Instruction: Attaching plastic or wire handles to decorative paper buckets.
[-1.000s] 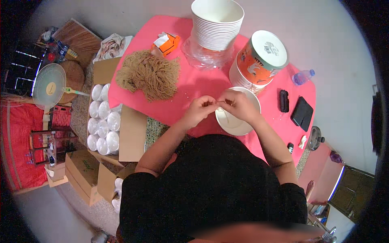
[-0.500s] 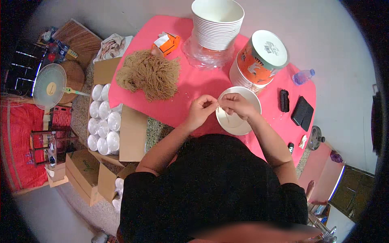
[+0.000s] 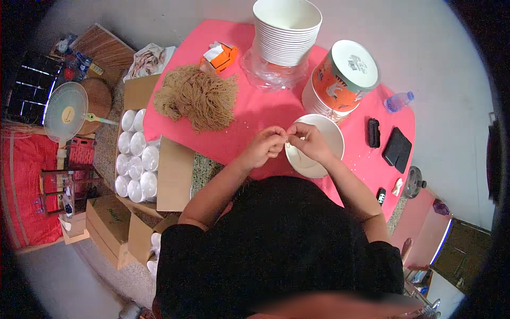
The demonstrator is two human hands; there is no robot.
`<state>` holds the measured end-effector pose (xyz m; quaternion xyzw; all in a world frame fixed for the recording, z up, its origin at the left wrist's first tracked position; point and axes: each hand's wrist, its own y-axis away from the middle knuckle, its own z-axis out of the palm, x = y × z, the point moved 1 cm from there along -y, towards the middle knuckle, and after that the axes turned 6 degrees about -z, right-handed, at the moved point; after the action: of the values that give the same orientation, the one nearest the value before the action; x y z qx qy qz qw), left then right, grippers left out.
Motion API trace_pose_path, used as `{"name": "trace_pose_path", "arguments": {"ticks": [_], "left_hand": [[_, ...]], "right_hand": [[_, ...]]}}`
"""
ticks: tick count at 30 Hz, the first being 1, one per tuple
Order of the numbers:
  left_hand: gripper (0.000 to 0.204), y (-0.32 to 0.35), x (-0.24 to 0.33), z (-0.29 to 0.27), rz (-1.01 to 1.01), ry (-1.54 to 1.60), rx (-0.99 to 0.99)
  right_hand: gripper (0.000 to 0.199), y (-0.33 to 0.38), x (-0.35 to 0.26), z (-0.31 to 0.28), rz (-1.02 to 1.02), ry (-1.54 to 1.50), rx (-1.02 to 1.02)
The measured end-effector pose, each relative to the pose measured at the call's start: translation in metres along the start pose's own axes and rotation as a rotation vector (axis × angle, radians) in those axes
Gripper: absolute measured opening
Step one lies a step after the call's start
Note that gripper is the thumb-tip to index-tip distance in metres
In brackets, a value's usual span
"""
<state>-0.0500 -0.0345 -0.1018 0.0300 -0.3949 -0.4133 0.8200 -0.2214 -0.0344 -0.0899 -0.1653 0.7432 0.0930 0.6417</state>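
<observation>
My left hand (image 3: 261, 149) and my right hand (image 3: 312, 143) meet fingertip to fingertip over the left rim of a white paper bucket (image 3: 332, 139). Both are closed in a pinch. A thin pale string (image 3: 298, 154) hangs from between them, its lower part showing against the inside of the bucket; the pinched ends are too small to make out. Left of my hands lies a loose heap of brown cord (image 3: 199, 98). Just beyond the bucket stands a stack of buckets, with an upside-down orange patterned bucket (image 3: 340, 85) on top.
A tall stack of white buckets (image 3: 287, 37) and an orange tissue pack (image 3: 220, 56) sit at the back of the pink-covered table (image 3: 249, 117). To the right are a bottle (image 3: 398, 101), a black case (image 3: 373, 133) and a black tablet-like object (image 3: 397, 149). An open carton (image 3: 175, 175) flanks the left.
My fingers have shifted slightly at the pinch, the left ones curling in more and the right hand turning a little. The bucket and the other things stay in place.
</observation>
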Motion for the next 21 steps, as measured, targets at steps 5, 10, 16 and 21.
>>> {"name": "trace_pose_path", "arguments": {"ticks": [5, 10, 16, 21], "left_hand": [[0.005, -0.002, -0.003, -0.009, -0.127, 0.262, -0.125], [0.006, -0.002, -0.003, -0.005, -0.104, 0.251, -0.118], [0.004, -0.002, -0.003, -0.007, -0.097, 0.268, -0.122], [0.004, -0.001, -0.003, -0.003, -0.074, 0.217, -0.064]], "right_hand": [[0.004, 0.004, -0.021, 0.002, -0.141, 0.166, 0.106], [0.01, 0.005, -0.03, -0.002, -0.47, 0.506, 0.145], [0.009, 0.006, -0.032, -0.003, -0.231, 0.382, 0.245], [0.009, 0.005, -0.04, -0.001, -0.432, 0.563, 0.156]]}}
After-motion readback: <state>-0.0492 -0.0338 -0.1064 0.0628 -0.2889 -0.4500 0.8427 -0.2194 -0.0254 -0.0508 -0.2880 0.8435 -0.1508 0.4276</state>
